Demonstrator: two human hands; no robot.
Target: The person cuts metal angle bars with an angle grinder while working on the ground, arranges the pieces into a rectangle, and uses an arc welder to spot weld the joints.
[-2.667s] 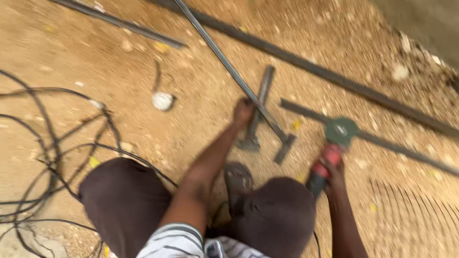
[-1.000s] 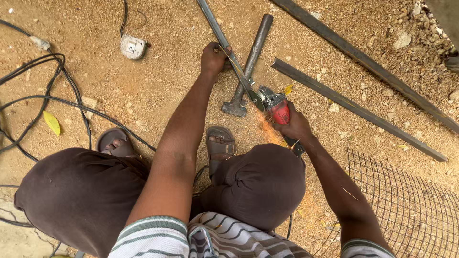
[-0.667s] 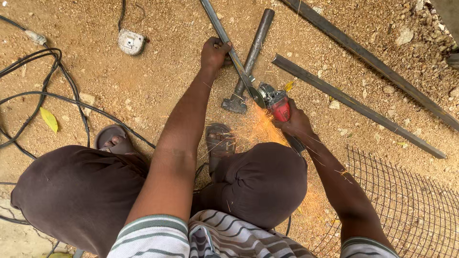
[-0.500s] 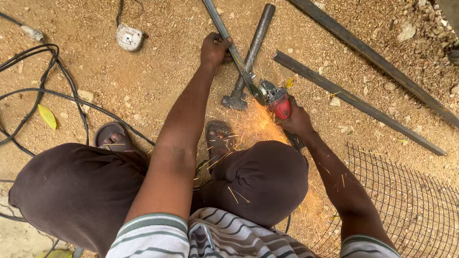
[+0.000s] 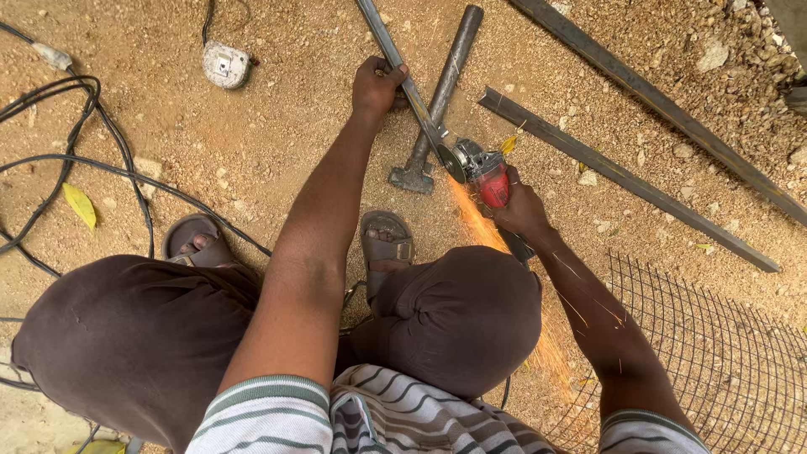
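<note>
— Sandy, gravel-strewn ground fills the frame. What are the hands doing on it?

— Upper middle of the frame: the left hand is wrapped around a thin metal bar, fingers curled over it, pressing it down. That bar runs from the top edge diagonally toward the centre. Just right of centre, the right hand is clenched around the red body of an angle grinder, whose disc meets the bar's lower end. Orange sparks stream from that spot toward the bottom of the frame.

— And right around the cut?

— A hammer lies under the bar, its head near the grinder, its handle pointing to the top edge. Below it, in the middle, sits a sandalled foot; a second sandalled foot is at centre left. The person squats — dark-trousered knees fill the lower half, striped sleeves at the bottom edge.

— Further out?

— Right of the grinder, two long flat metal strips: one slants toward the right edge, another runs above it from the top edge to the far right. Wire mesh covers the lower right corner. On the left, black cables loop across the dirt, a white socket box lies at upper left, and a yellow leaf rests beside the cables.
</note>
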